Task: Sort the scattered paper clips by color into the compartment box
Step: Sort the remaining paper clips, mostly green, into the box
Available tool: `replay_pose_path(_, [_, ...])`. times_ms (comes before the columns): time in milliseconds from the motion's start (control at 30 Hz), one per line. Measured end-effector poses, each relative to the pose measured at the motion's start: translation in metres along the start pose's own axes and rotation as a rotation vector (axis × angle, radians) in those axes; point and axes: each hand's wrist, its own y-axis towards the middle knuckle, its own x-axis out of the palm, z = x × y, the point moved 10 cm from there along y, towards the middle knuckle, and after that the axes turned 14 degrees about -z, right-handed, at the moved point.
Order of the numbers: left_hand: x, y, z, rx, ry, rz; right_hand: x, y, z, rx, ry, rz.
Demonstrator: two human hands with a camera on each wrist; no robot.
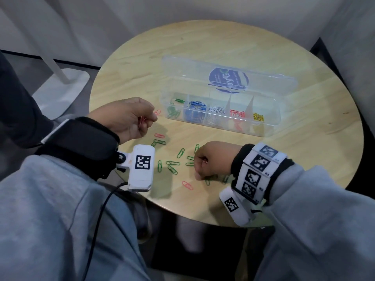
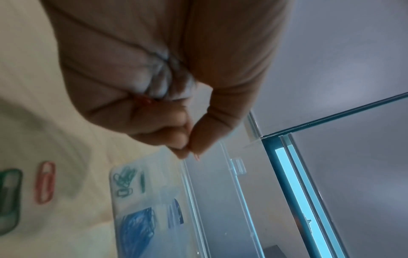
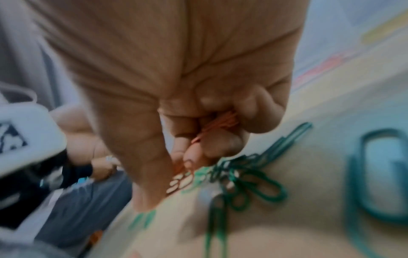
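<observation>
Our left hand [image 1: 129, 116] and right hand [image 1: 211, 161] each clench red paper clips [image 3: 220, 124] over scattered green clips [image 1: 172, 163] — the open compartment box [image 1: 221, 110] sits beyond them on the round table [image 1: 304, 138].

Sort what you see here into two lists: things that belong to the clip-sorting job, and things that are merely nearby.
Part of the job:
- compartment box, lid open
- loose green clips on the table
- loose red clips on the table
- red clips gripped in the left hand and right hand

Merely nearby:
- round wooden table
- white stand base on the floor
</observation>
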Motion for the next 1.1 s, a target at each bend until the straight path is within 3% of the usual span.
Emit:
replay_pose_path(100, [0.001, 0.004, -0.006, -0.040, -0.031, -0.029, -0.017, -0.009, 0.006, -0.099, 0.311, 0.065])
replay_pose_path(333, [0.003, 0.006, -0.022, -0.120, -0.258, -0.079, -0.012, -0.003, 0.020, -0.214, 0.984, 0.028])
replay_pose_path(433, [-0.004, 0.008, -0.024, -0.134, -0.253, -0.043, -0.010, -0.004, 0.022, -0.213, 1.158, 0.021])
replay_pose_path(533, [-0.008, 0.011, -0.023, -0.132, -0.107, 0.016, -0.010, -0.004, 0.020, -0.195, 1.200, 0.043])
replay_pose_path(633, [-0.010, 0.015, -0.024, -0.162, 0.177, 0.048, -0.004, -0.003, 0.011, -0.140, 0.955, -0.012])
replay_pose_path(800, [-0.011, 0.020, -0.027, -0.221, 0.679, 0.047, 0.007, -0.006, -0.008, 0.002, 0.088, -0.020])
replay_pose_path(900, [-0.015, 0.020, -0.018, -0.183, 0.910, 0.160, 0.012, -0.004, -0.019, -0.015, -0.041, 0.006])
replay_pose_path(1100, [-0.006, 0.030, -0.022, -0.190, 1.073, 0.142, 0.020, 0.002, -0.026, -0.023, -0.192, -0.005])
